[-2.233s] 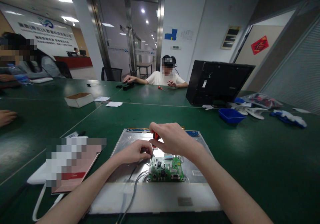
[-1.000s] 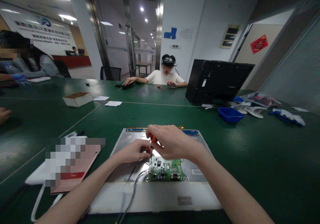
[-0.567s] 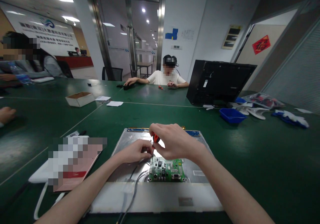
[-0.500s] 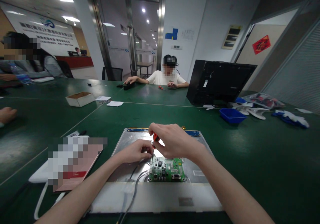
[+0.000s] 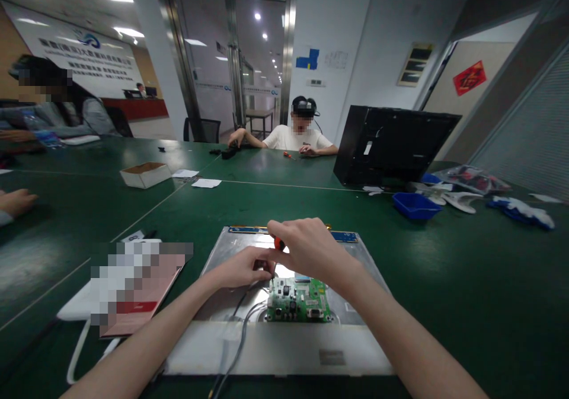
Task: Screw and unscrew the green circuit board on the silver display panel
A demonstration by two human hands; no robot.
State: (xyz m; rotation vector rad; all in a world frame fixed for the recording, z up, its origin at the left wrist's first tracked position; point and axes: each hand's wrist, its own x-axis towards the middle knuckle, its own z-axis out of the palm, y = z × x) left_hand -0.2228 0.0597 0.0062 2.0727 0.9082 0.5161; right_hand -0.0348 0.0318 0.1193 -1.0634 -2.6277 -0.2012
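A green circuit board point(image 5: 297, 299) lies on the silver metal back of a display panel point(image 5: 360, 347) in front of me. My right hand point(image 5: 311, 246) is closed round a screwdriver point(image 5: 279, 243) with a red-orange handle, held upright over the board's upper left corner. Most of its handle and shaft is hidden by my fingers. Beside the lower end of the tool, my left hand point(image 5: 249, 267) is pinched at that same corner; what its fingertips grip is hidden. Grey cables point(image 5: 243, 331) run from the board's left side toward me.
A pink folder point(image 5: 146, 304) and a white device point(image 5: 73, 310) lie left of the panel. Farther off are an open cardboard box point(image 5: 146, 175), a blue tray point(image 5: 415, 206), a black monitor point(image 5: 395, 144) and gloves point(image 5: 522, 212). A person point(image 5: 300, 135) sits across the table.
The fingers of my right hand have shifted round the screwdriver and now cover the shaft that showed before. My left hand stays at the board's corner. The view has moved slightly.
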